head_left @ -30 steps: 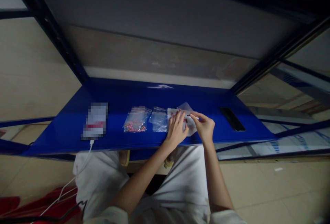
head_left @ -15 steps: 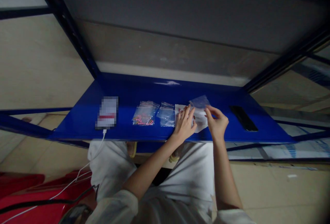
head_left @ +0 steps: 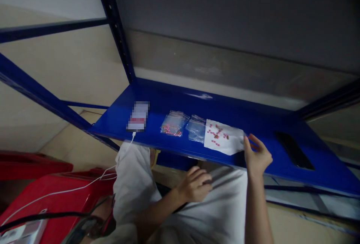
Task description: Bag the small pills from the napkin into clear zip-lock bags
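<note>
A phone (head_left: 138,116) with a white cable (head_left: 134,134) lies left of a black phone (head_left: 294,150).

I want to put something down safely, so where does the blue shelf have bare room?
Bare patches of the blue shelf lie between the cabled device and the bags with pink pieces, and along the back. A narrower one separates the right hand from the black phone. Crowded: the row of those bags, clear bags and white paper.

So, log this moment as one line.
left hand: over lap | right hand: at right edge of white paper, contact unclear | pink and brown bead-like pieces: on paper | clear zip bags: left of paper
</note>
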